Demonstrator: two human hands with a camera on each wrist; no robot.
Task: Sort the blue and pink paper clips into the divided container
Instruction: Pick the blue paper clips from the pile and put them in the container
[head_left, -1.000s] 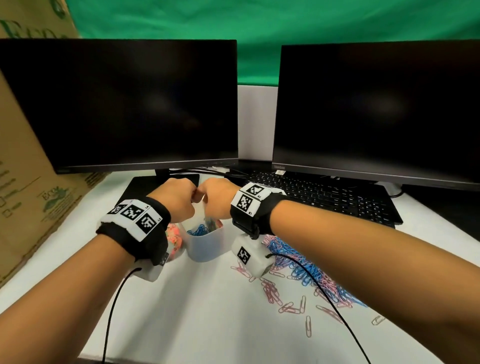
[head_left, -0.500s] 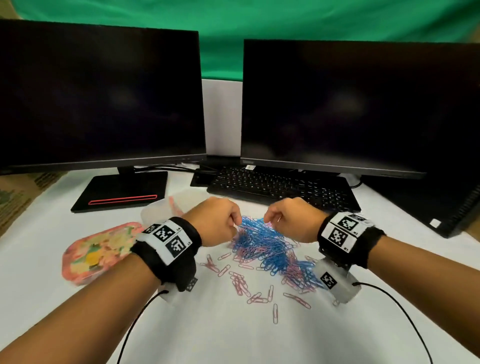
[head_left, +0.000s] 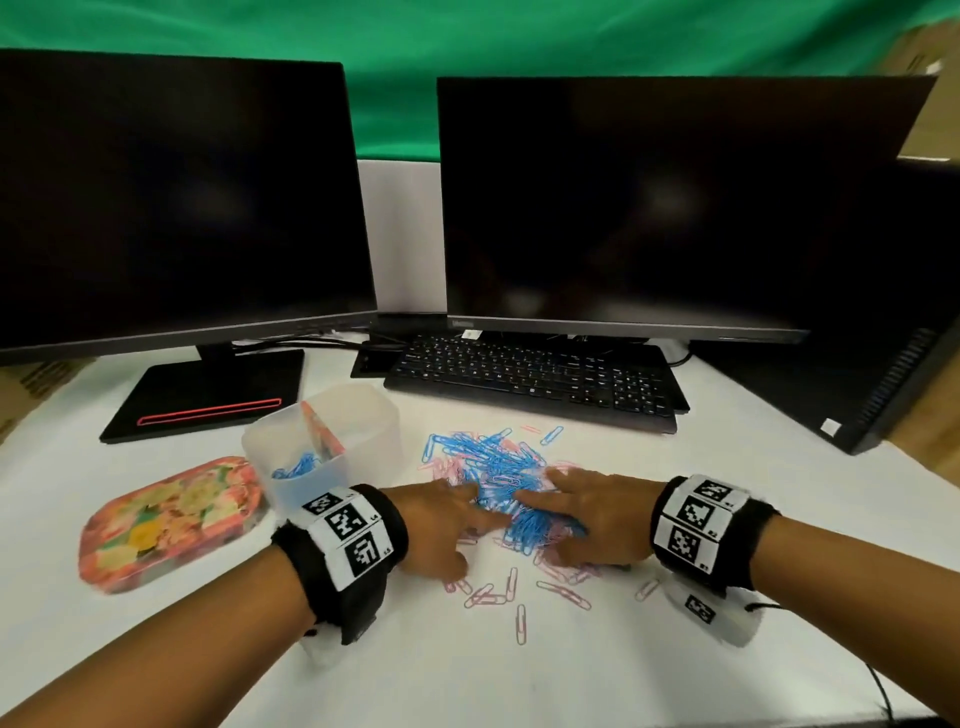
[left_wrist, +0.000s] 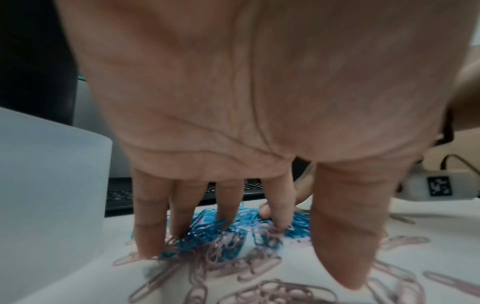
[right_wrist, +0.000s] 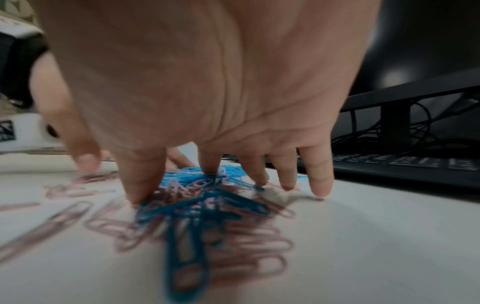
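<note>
Paper clips (head_left: 498, 483) heaped under spread fingers (left_wrist: 152, 224) of both hands, fingertips pressing down.

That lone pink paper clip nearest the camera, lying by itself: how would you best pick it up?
Pinch the pink paper clip from above across its narrow width, thumb and finger on its long sides. It lies flat on the white table, apart from the pile, with room around it.

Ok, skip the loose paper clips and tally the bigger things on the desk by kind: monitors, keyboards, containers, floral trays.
Monitors: 2
Keyboard: 1
Divided container: 1
Floral tray: 1
Total: 5
</note>
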